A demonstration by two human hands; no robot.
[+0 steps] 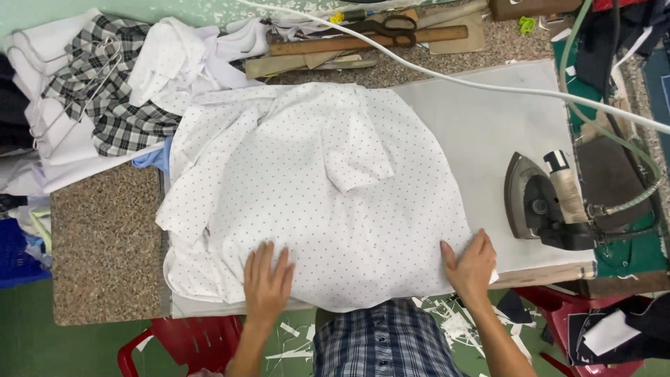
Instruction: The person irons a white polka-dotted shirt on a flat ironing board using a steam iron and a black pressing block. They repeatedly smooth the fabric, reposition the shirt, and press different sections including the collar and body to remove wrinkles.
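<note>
As seen from above, a white dotted shirt (pixel 314 188) is spread over the left and middle of a grey ironing pad (pixel 488 132), which lies on a speckled counter (pixel 105 237). The shirt's hem hangs slightly over the pad's near edge, and a folded flap is raised near the shirt's middle. The left hand (pixel 267 283) is laid flat on the shirt near the near edge, fingers open and spread, nothing being gripped. The right hand (pixel 472 264) is pressed, open, on the shirt's right margin near the pad's near right corner; whether the cloth's edge is pinched beneath it cannot be told.

An iron (pixel 541 206) is stood at the pad's right edge, well apart from the shirt, with a green hose (pixel 628 202) joined at its rear. A white cord (pixel 488 85) is stretched across the pad's far right corner. Along the counter's far edge a wooden ruler (pixel 363 42) and scissors (pixel 384 26) are laid, touching. A checked garment (pixel 112 84) and white cloths (pixel 188 56) are heaped at the far left corner. Red chairs (pixel 174 342) and paper scraps (pixel 447 324) are seen on the floor below the near edge.
</note>
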